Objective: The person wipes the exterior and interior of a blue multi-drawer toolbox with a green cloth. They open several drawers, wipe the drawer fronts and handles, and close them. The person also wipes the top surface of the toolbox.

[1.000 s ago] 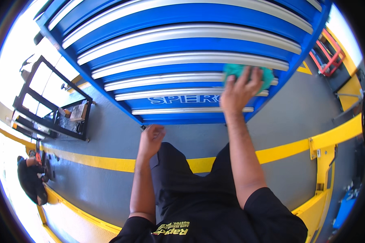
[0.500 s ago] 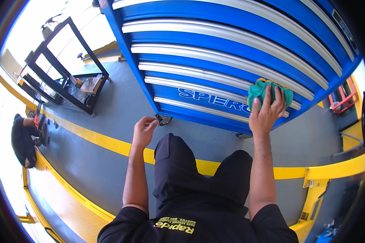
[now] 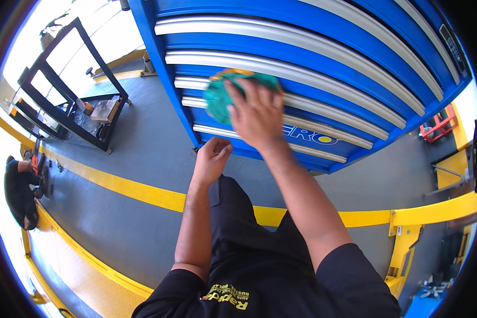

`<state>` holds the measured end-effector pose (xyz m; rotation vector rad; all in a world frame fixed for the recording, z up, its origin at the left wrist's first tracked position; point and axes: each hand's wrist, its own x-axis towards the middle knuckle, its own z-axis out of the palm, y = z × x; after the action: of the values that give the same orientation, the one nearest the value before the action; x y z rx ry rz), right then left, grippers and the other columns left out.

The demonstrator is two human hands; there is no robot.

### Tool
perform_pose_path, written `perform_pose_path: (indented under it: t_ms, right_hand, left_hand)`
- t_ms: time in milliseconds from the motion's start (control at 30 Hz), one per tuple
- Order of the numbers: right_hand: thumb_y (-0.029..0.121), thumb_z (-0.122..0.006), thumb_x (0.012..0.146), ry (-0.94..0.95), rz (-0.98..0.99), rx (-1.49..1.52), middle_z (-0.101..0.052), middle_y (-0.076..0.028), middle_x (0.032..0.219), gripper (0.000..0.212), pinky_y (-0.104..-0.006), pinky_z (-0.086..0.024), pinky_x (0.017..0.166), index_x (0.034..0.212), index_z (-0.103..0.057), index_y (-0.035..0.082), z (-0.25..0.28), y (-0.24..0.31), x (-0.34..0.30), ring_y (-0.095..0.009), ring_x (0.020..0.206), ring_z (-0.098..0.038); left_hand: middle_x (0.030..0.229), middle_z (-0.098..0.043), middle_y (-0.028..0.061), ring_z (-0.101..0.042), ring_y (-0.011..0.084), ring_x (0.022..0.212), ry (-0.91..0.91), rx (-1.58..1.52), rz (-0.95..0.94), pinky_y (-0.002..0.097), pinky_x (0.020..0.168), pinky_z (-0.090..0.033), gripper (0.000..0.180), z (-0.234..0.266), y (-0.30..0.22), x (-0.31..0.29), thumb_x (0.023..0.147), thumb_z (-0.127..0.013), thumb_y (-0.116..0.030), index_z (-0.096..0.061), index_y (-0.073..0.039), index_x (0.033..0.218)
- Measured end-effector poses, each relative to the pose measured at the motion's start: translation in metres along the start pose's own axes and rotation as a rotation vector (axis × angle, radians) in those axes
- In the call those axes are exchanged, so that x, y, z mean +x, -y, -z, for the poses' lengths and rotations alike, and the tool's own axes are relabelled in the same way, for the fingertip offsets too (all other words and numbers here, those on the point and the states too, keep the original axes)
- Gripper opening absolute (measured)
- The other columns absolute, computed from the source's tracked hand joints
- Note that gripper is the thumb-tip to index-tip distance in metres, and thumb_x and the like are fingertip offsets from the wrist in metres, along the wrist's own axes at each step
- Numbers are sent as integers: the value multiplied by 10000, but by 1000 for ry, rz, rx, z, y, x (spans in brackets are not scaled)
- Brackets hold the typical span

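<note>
A blue tool cabinet [image 3: 222,41] with long silver drawer handles stands in front of me. My right hand [image 3: 257,111] presses a green cloth with a yellow-orange edge [image 3: 217,100] against the lower drawer fronts, left of their middle. Its fingers lie over the cloth, slightly blurred. Below and left of it, my left hand [image 3: 212,158] hovers near the cabinet's lower left corner, fingers curled with thumb and fingertips together. Nothing shows in that hand, though the inside of its fingers is partly hidden.
A black metal cart [image 3: 69,90] with a box on its lower shelf stands at the left. Further left a person in dark clothes [image 3: 21,191] crouches. A yellow line [image 3: 116,180] crosses the grey floor. Yellow lift parts [image 3: 434,212] and a red stand [image 3: 439,125] are at the right.
My right hand has swept the cloth leftward and slightly up across the drawer fronts. My left hand has moved a little right and up. The view has shifted slightly.
</note>
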<state>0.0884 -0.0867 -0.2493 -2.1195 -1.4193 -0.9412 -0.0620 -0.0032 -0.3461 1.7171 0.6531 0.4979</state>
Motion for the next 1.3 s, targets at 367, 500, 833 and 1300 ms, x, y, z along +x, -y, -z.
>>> perform_pose_path:
  t_ms: [367,500,833,1300]
  right_hand:
    - [173,-652,952,-247,-410,-275,-549,-135,1408,523,-601,-362,1061,1474,-621,187,55,-122,-87,-357,1343,-493]
    - [48,-681,869,-121,-148,-131,-596,-89,1359,559,-538,-413,1043,1393,-678,244,59,-98,-63,-302,1273,-562]
    - [128,-678,935,-498,-366,-235,-609,-67,1340,347,-551,-346,1043,1275,-724,183,122,-161,-45,-314,1271,-539]
    - [84,-657,847,-543,-173,-158,-647,-103,1211,293,-459,-444,1027,1129,-737,95,93,-158,-16,-329,1144,-591]
  left_hand:
    - [1067,-749,75,-690,164,974,7,-255,-27,304,880,-515,198,-12,4,4,1032,-670,-158,-709,3,1141]
    - [1007,-742,81,-677,146,947,129,-216,-100,299,860,-533,185,-31,-33,13,1018,-698,-126,-715,25,1123]
    - [1076,-749,68,-692,153,993,67,-333,-83,306,882,-515,170,-42,-47,19,1045,-651,-194,-711,-44,1100]
    - [988,-729,56,-638,118,940,20,-259,-138,267,834,-489,179,-34,-43,17,1018,-696,-131,-727,-1,1138]
